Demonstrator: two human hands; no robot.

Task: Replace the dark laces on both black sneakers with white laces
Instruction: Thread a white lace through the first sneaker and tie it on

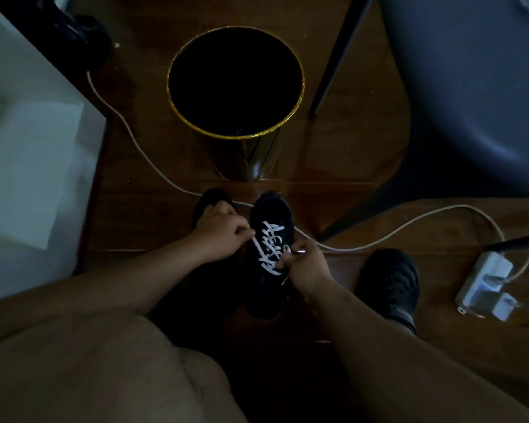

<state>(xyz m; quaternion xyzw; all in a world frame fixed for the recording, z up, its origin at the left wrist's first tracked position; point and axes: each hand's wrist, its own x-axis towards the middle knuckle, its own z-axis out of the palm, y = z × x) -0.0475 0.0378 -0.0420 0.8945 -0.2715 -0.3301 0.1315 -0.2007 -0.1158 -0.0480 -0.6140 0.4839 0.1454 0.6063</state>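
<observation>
A black sneaker (pixel 271 209) stands on the dark wood floor between my hands, toe pointing away, with a white lace (pixel 271 245) criss-crossed up its front. My left hand (pixel 219 236) pinches one end of the white lace at the sneaker's left side. My right hand (pixel 306 265) pinches the other lace end, its tip sticking out near the upper eyelets. A second black sneaker (pixel 208 198) lies just left, mostly hidden under my left hand. Another black shoe (pixel 390 283) sits to the right; its laces cannot be made out.
A black bin with a gold rim (pixel 235 83) stands just beyond the sneakers. A white cable (pixel 379 239) runs across the floor to a power strip (pixel 486 285) at right. Dark chair legs (pixel 339 56) and a grey seat are upper right; a white cabinet (pixel 28 148) is left.
</observation>
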